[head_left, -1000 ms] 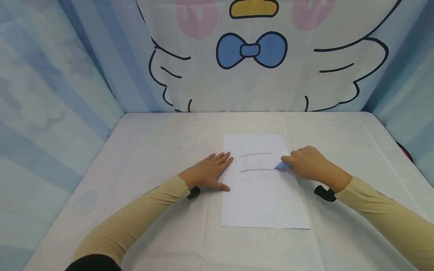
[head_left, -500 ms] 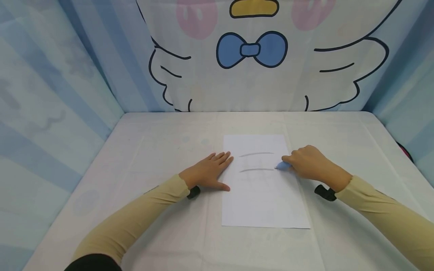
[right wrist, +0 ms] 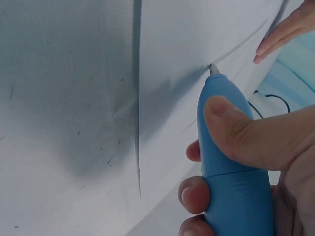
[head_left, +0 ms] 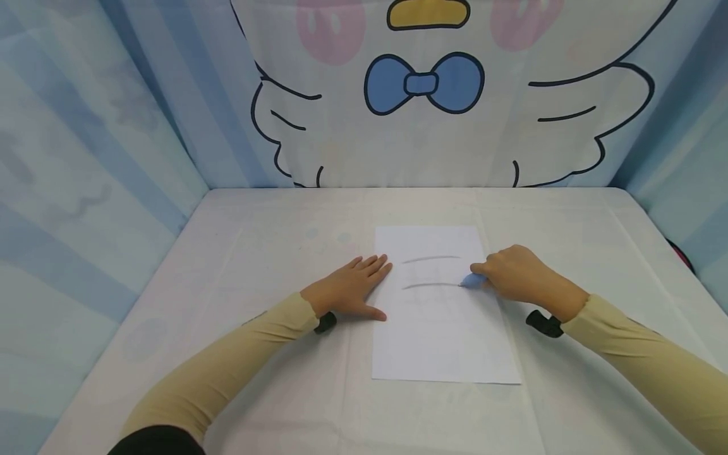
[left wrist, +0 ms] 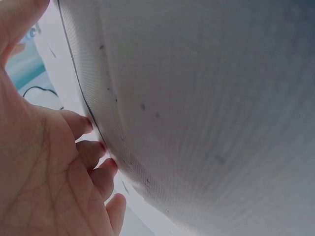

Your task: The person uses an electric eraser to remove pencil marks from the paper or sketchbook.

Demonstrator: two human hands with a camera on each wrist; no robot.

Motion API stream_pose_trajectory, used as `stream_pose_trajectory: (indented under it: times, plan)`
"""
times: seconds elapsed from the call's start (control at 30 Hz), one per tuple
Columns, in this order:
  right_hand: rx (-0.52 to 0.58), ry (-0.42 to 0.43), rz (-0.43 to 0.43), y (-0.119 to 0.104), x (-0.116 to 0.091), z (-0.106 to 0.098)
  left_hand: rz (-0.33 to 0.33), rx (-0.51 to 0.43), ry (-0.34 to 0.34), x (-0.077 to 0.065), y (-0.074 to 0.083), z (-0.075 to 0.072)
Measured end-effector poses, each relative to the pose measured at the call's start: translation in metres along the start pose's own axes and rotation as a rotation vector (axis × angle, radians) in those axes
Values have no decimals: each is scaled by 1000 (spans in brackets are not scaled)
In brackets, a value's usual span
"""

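Observation:
A white sheet of paper (head_left: pixel 438 341) lies on the table with two faint grey lines across its upper half. My left hand (head_left: pixel 354 287) rests with fingers spread at the sheet's left edge; its palm and fingers (left wrist: pixel 96 156) show in the left wrist view. My right hand (head_left: pixel 520 275) grips a thick blue electric eraser (right wrist: pixel 234 196), with the thumb along its body and other fingers curled round it. Its narrow tip (right wrist: pixel 213 69) meets the paper at the right end of the lower grey line (head_left: pixel 432 284). The head view hides most of the eraser behind the hand.
The white cloth-covered table (head_left: pixel 256 240) extends around the sheet. Behind it hangs a cartoon-printed curtain (head_left: pixel 421 145), with blue striped curtains (head_left: pixel 85 189) at the sides. A dark wrist strap part (head_left: pixel 545 325) shows below the right wrist.
The right hand and eraser have shifted only very slightly, a little right and then back left and down, around the lower line's right end. The left hand stays where it was.

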State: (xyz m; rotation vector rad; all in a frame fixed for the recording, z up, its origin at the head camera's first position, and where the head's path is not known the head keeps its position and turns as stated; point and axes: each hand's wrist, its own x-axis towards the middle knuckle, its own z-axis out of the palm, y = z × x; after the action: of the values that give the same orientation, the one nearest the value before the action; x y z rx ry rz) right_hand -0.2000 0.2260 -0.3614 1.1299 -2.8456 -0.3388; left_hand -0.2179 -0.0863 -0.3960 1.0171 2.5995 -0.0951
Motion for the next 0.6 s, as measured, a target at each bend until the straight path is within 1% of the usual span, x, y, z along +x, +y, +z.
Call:
stream_pose_trajectory:
  times: [0.33, 0.6]
  plan:
    - [7, 10, -2, -1, 3, 0, -9, -4, -9, -2, 2, -3]
    - [9, 18, 0, -1, 3, 1, -3, 1, -6, -2, 2, -3]
